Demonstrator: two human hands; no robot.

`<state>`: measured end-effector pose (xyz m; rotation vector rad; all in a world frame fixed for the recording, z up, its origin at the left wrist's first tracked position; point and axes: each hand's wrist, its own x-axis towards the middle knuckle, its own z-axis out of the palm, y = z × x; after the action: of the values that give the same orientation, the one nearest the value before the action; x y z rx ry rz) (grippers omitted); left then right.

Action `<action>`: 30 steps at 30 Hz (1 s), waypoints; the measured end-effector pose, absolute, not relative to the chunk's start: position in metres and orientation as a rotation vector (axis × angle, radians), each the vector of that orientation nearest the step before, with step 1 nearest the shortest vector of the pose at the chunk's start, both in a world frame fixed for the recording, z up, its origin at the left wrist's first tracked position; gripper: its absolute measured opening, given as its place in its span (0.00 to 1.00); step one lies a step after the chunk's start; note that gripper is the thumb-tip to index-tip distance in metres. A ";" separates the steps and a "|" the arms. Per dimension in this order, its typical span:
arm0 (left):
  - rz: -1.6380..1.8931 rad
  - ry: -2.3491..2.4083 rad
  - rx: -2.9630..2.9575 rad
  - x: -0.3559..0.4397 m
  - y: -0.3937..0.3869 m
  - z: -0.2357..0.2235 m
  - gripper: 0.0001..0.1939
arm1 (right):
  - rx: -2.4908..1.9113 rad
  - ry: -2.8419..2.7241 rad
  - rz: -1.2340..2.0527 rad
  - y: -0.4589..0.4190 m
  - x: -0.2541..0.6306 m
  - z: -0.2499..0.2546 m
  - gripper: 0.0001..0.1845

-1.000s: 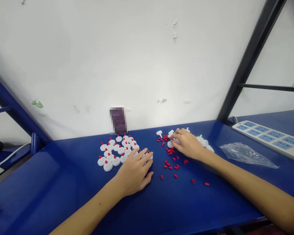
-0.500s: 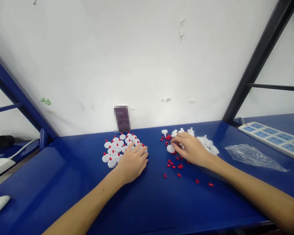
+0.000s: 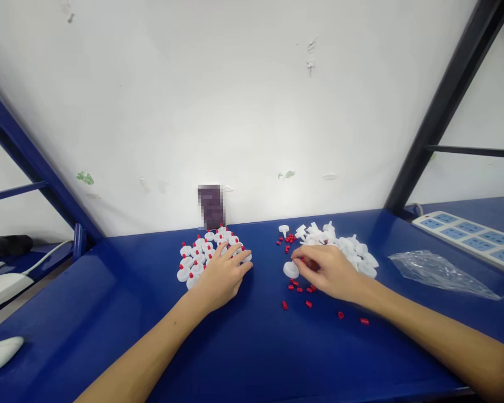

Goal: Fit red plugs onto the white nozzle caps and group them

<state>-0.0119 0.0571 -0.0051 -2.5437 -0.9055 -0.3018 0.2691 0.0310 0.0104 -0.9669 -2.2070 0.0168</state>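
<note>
My left hand rests with fingers spread at the near right side of a group of white nozzle caps with red tips, several standing upright. The fingers touch or cover some of those caps. Between the thumb and fingers of my right hand is a white nozzle cap, its round base facing left and its nozzle end hidden by the fingers. Small red tip covers lie scattered under and in front of that hand. Behind it is a pile of white nozzle caps without red tips.
A crumpled clear plastic bag lies on the blue table to the right, near a long power strip. A white computer mouse sits at the left edge. A blurred dark phone-like object leans on the wall.
My right hand has moved nearer to me with the white nozzle cap, showing more of the pile behind. The left hand stays over the red-tipped caps. The view has shifted slightly.
</note>
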 end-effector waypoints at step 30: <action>-0.730 -1.210 -2.869 0.030 0.005 -0.002 0.03 | -0.871 -2.387 0.523 0.007 0.260 0.023 0.10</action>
<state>0.0303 0.0054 -0.0018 -2.8689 -1.2105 -0.7299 0.2596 0.0075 0.0229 -0.8713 -2.3870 0.5231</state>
